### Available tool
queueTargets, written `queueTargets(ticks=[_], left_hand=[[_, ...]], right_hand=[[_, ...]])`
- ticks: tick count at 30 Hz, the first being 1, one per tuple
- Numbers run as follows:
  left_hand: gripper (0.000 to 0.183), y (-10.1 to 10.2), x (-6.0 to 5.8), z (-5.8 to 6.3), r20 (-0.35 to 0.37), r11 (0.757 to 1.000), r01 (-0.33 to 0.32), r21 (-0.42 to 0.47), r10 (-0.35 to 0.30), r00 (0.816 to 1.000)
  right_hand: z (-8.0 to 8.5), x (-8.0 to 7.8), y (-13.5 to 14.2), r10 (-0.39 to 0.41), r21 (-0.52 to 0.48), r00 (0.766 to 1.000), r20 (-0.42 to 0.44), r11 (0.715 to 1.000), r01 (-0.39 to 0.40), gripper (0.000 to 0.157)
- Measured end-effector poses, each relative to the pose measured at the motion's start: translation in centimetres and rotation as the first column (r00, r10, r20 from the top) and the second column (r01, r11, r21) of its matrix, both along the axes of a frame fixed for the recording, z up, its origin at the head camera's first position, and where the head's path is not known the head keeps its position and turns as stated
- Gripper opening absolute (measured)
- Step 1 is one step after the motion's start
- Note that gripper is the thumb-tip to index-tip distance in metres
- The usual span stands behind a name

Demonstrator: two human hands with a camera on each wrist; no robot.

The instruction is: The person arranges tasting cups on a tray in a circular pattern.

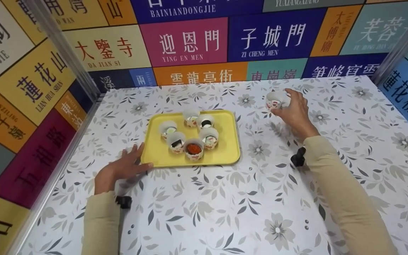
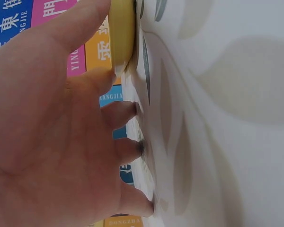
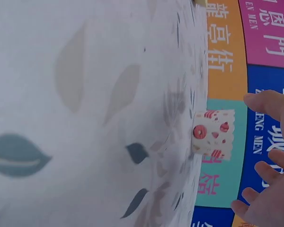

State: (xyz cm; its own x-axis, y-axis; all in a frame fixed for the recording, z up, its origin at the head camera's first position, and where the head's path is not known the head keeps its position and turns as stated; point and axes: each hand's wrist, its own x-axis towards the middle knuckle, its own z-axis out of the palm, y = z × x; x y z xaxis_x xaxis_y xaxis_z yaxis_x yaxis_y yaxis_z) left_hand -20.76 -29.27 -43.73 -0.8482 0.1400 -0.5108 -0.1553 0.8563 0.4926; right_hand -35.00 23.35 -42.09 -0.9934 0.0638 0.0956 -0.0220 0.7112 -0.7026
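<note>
My left hand (image 1: 128,163) is at the near left corner of a yellow tray (image 1: 225,156), its thumb along the tray's edge. The fingers of that hand are spread, with their tips down at the table in the left wrist view. Farther back on the right, a small white paper baking cup (image 1: 273,102) with a red pattern stands upright on the table. Beside it is my right hand (image 1: 295,111), thumb and fingers spread apart; in the right wrist view the printed cup wall (image 3: 213,135) shows with a gap between it and the fingers.
Several paper cups stand on the tray, among them one with an orange-red filling (image 1: 193,149), one with a black-wrapped piece (image 1: 206,123) and one with a green-and-white piece (image 1: 169,130). The flower-printed tabletop (image 1: 218,202) ends at a colourful sign wall (image 1: 190,42) behind.
</note>
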Motion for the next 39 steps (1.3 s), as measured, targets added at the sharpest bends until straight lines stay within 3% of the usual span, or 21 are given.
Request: queueTargets(ticks=[13,20,29,39], left_hand=[[0.100,0.1,0.1,0.2,-0.001,1.000,-0.023,0.011,0.023,1.000],[0.101,0.1,0.0,0.4,-0.028,0.999,0.043,0.004,-0.043,0.999],[0.100,0.0,0.0,0.2,-0.024,1.000,0.011,0.014,-0.011,1.000],[0.099,0.0,0.0,0.0,-0.005,1.000,-0.024,0.011,0.024,1.000]], right_hand=[[-1.0,-0.8,0.9,0.017,-0.086,0.995,0.103,0.996,-0.008,0.097],[-1.0,-1.5,0.7,0.032,-0.057,0.993,0.113,0.998,-0.026,0.097],[-1.0,-2.0,0.0,0.051,-0.036,0.992,0.114,0.998,-0.047,0.091],[-1.2,-2.7,-0.4,-0.003,-0.056,0.991,0.134,0.998,0.011,0.088]])
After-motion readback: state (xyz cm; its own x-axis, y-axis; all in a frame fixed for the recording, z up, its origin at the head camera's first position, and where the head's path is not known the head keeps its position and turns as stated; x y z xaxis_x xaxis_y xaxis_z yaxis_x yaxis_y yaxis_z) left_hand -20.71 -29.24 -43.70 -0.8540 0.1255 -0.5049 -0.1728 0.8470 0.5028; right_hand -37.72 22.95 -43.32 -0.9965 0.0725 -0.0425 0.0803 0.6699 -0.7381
